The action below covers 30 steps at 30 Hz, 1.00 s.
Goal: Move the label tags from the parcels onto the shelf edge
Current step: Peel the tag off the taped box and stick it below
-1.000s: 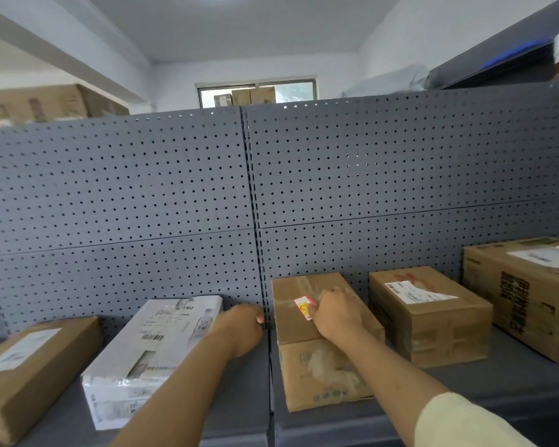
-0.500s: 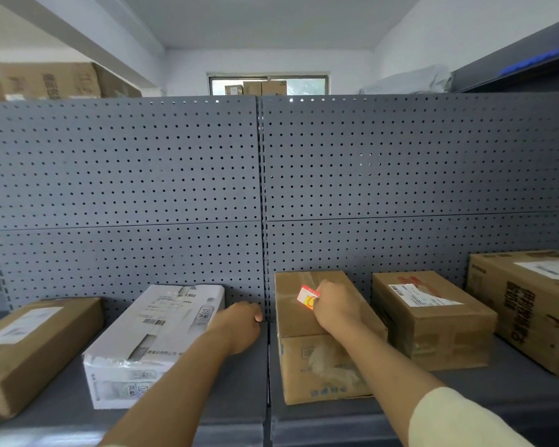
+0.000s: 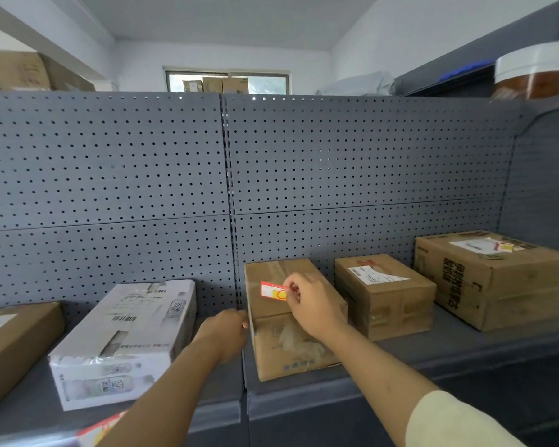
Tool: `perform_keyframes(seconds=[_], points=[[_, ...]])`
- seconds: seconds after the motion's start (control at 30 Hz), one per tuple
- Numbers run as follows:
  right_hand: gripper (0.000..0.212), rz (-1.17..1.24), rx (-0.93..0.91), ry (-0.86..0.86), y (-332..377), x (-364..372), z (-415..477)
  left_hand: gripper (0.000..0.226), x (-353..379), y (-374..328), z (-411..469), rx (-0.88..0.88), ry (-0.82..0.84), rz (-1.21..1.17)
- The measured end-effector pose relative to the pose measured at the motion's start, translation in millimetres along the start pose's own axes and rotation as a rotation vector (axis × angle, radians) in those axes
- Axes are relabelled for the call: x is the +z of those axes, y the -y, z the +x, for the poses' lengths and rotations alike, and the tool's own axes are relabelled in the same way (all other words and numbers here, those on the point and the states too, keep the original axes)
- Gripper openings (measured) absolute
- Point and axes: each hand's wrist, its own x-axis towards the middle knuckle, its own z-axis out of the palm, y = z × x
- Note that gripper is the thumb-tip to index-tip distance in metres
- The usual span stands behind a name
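Red and white, that's the label tag (image 3: 273, 290), and the right hand (image 3: 310, 308) has it pinched by its right end between thumb and fingertips, over the top of the brown parcel (image 3: 291, 317) in the middle of the shelf. Whether the tag is fully free of the cardboard or partly stuck, I can't tell from here. Its long axis runs left to right, reaching away from the fingers toward the left, so the free end points at the gap between the two shelf bays.

The left hand (image 3: 223, 333) sits curled at the parcel's left side, knuckles just against the box, fingers closed loosely with nothing in them that I can see; it looks like a bracing hand.

Now the key relation: the shelf edge (image 3: 304, 398) lies below and nearer the camera than the tag, down past the parcel's front face. The right hand is the one carrying, so my read is it draws back and down toward that front lip. A white parcel (image 3: 123, 343) waits at left, two more brown boxes (image 3: 384, 295) at right
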Motion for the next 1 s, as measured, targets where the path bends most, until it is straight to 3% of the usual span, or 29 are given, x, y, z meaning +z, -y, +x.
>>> perform_keyframes(seconds=[0.2,0.4,0.7,1.0], points=[[0.007,0.043,-0.149,-0.036,-4.1,-18.2,-31.0,0.029,11.7,-16.7,-20.4,-0.025,-0.03,0.027],[0.007,0.093,-0.179,0.098,-29.2,-30.2,-66.7,0.033,31.3,-47.2,-48.9,-0.121,-0.067,0.051],[0.017,-0.084,0.049,0.431,-62.6,-26.4,-104.5,0.037,72.8,-92.4,-74.9,-0.164,0.198,-0.035],[0.02,-0.229,0.125,0.484,-71.3,-15.1,-103.5,0.054,96.5,-96.7,-63.9,-0.051,0.181,0.035]])
